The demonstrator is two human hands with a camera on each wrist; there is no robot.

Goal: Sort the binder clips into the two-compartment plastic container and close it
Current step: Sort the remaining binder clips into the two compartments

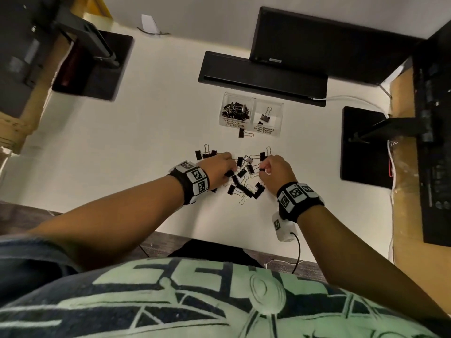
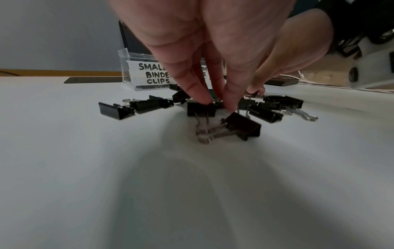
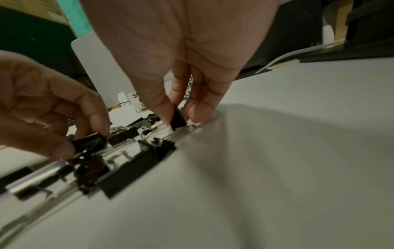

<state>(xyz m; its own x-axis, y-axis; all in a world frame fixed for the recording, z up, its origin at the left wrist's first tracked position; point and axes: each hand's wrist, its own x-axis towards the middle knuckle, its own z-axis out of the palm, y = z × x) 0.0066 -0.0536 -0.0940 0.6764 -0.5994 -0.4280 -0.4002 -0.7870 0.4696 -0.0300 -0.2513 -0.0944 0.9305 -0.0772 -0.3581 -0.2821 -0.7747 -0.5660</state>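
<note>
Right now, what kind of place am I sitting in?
Most likely an office desk or workstation. A white desk carries black monitor stands, a cable slot, and a clear container hand-labelled for small and medium binder clips.

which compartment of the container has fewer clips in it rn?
The right compartment, labelled MEDIUM BINDER CLIPS: only a clip or two show inside. The left compartment, labelled SMALL BINDER CLIPS, holds a dense heap.

Medium-compartment label (image 2: pixel 210 74) mostly hidden behind left hand (image 2: pixel 213 50); right-wrist foreground clips (image 3: pixel 119 178) blurred.
</note>
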